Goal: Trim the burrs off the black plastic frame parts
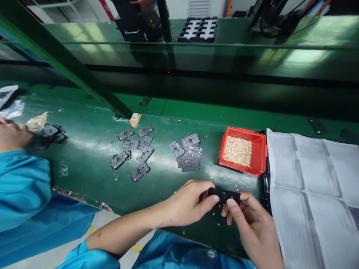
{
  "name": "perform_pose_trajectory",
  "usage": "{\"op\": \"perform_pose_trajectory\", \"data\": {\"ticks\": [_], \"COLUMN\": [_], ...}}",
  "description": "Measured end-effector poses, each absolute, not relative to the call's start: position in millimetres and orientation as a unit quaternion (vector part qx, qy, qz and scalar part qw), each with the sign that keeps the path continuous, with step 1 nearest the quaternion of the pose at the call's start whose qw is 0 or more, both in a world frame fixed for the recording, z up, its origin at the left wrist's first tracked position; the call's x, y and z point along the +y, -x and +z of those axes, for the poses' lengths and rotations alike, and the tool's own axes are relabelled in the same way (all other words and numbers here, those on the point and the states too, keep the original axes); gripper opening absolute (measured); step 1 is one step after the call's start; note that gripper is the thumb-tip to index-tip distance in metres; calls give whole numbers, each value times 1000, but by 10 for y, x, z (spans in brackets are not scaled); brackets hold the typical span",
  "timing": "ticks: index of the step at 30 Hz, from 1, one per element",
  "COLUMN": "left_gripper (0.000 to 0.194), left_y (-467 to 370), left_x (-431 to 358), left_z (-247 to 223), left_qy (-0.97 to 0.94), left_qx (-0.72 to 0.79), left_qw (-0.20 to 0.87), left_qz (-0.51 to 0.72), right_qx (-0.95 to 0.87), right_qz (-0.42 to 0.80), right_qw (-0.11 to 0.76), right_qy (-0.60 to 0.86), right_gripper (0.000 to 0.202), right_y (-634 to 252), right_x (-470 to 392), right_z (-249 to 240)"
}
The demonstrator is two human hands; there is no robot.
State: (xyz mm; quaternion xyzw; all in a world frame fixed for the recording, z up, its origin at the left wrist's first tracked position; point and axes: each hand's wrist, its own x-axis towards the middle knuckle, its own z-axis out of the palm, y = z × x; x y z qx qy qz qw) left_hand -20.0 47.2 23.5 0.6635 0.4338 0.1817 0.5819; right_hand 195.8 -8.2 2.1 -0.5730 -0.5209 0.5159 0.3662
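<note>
Between my two hands I hold a flat black plastic plate [224, 195] with small cutouts, just above the near part of the green bench. My left hand [193, 201] pinches its left end between thumb and fingers. At the right end my right hand [252, 216] grips it, thumb on top. Ahead lie similar dark plates in a loose group [143, 154] and an overlapping pile [190, 153]. A red bin [259, 153] holds a heap of small pale gold bits [238, 150], beyond my right hand.
Right of the bin, a white sheeted tray [291, 164] covers the bench. A co-worker's hand [14, 134] is at far left by more plates [53, 132]. A slanted green post [70, 67] meets the bench [92, 157]. Behind stands a black-and-white tray [198, 29].
</note>
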Motion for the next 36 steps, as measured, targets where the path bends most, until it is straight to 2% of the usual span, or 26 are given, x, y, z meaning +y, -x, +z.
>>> {"op": "perform_pose_trajectory", "data": {"ticks": [3,7,9,12,15,17,22,25,28,30,33,36], "left_gripper": [24,14,13,18,19,22,35,25,22,23,28,27], "left_y": [205,219,226,239,238,223,243,320,367,343,248,179], "left_x": [439,398,385,396,406,382,327,342,358,355,332,335], "left_z": [228,246,236,227,238,227,67,38,100,145,183,212], "left_qy": [-661,-621,-616,-647,-683,-686,-685,-727,-746,-728,-686,-676], "left_qx": [409,366,367,397,414,427,479,443,437,450,435,424], "left_qw": [599,663,662,610,576,566,503,489,485,503,563,580], "left_qz": [193,200,220,226,176,162,221,190,129,120,149,165], "right_qx": [-511,-464,-453,-494,-576,-595,-489,-525,-569,-520,-417,-464], "right_qz": [535,562,570,516,418,402,471,480,481,529,596,573], "right_qw": [350,372,369,361,381,393,434,396,358,390,436,378], "right_qy": [574,574,577,599,590,575,593,581,563,546,530,560], "right_gripper": [30,33,32,23,13,8,14,9,16,27,31,31], "right_y": [-1943,-1903,-1891,-1906,-1907,-1863,-1705,-1712,-1750,-1757,-1766,-1832], "right_x": [-121,-171,-176,-129,-72,-79,-115,-89,-52,-38,-68,-114], "right_z": [19,-9,-14,9,61,86,16,33,98,105,62,22]}}
